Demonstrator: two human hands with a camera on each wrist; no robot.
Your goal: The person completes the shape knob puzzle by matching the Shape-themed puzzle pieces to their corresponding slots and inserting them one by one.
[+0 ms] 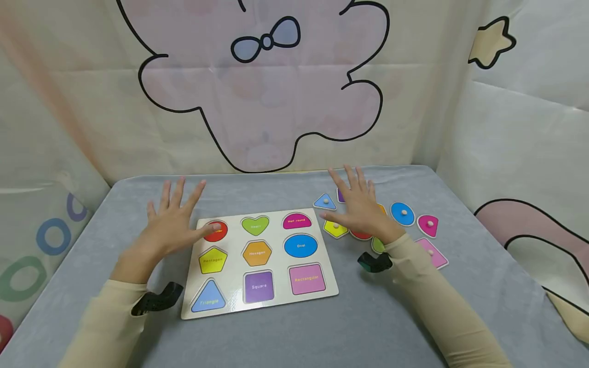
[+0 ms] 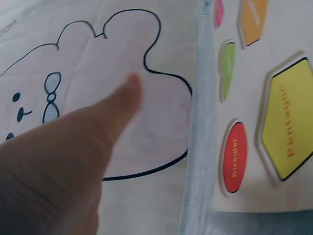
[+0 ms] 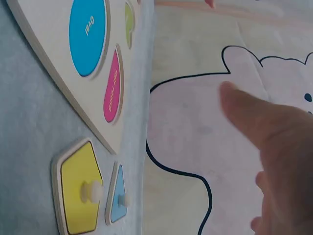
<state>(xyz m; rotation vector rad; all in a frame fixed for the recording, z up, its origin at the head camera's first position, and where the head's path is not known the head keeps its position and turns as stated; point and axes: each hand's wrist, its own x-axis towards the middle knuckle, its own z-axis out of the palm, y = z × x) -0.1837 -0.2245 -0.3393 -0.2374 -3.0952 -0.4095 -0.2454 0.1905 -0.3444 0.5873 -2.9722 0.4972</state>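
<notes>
A white shape puzzle board [image 1: 234, 263] lies on the grey-blue cloth, its recesses coloured and labelled with shape names. My left hand [image 1: 172, 222] is spread over the board's upper left corner, thumb across the red circle recess [image 2: 234, 156]. Spread too, my right hand [image 1: 363, 207] hovers over the loose knobbed pieces to the board's right. Around it lie a blue triangle piece [image 1: 324, 202], a yellow pentagon piece [image 3: 80, 196], a blue oval piece [image 1: 402, 213], a magenta half-round piece [image 1: 428, 225] and a pink rectangle piece [image 1: 431, 252]. Red, orange, green and purple pieces are partly hidden beneath it.
The cloth-covered table [image 1: 294, 342] ends at a fabric backdrop [image 1: 276, 102] with a cartoon figure. More printed fabric [image 1: 520, 148] hangs at the right side. A black strap [image 1: 158, 300] sits at the left wrist, another dark strap [image 1: 375, 262] at the right.
</notes>
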